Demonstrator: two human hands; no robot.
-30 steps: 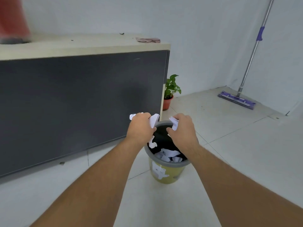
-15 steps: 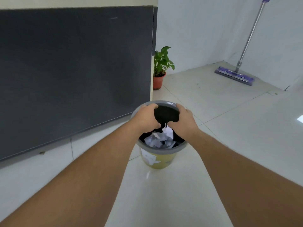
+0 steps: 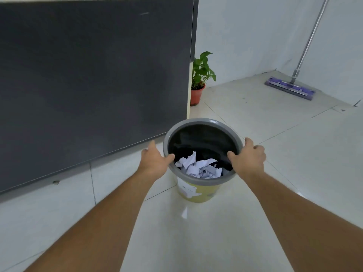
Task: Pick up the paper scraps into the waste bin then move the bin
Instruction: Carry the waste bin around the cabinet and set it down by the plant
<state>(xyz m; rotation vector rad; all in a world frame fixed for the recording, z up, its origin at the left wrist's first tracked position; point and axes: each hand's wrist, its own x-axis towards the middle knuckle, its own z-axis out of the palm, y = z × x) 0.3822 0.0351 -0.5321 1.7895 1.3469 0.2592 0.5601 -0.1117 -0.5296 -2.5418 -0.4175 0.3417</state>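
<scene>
A yellow waste bin [image 3: 196, 193] with a grey rim and black liner stands on the tiled floor. Crumpled white paper scraps [image 3: 198, 167] lie inside it. My left hand [image 3: 155, 161] grips the rim on its left side, thumb over the inner edge. On the right side of the rim sits my right hand [image 3: 248, 157], thumb inside and fingers outside. Both hands hold the bin; whether it is lifted off the floor I cannot tell.
A dark grey cabinet front [image 3: 94, 79] fills the left, close behind the bin. A potted green plant [image 3: 200, 79] stands at its corner. A purple flat mop [image 3: 290, 87] leans on the far right wall. Pale floor tiles [image 3: 275, 134] spread to the right.
A second ago both hands held scraps over the bin; the scraps dropped in. My hands then spread apart from above the opening to the left and right rim.
</scene>
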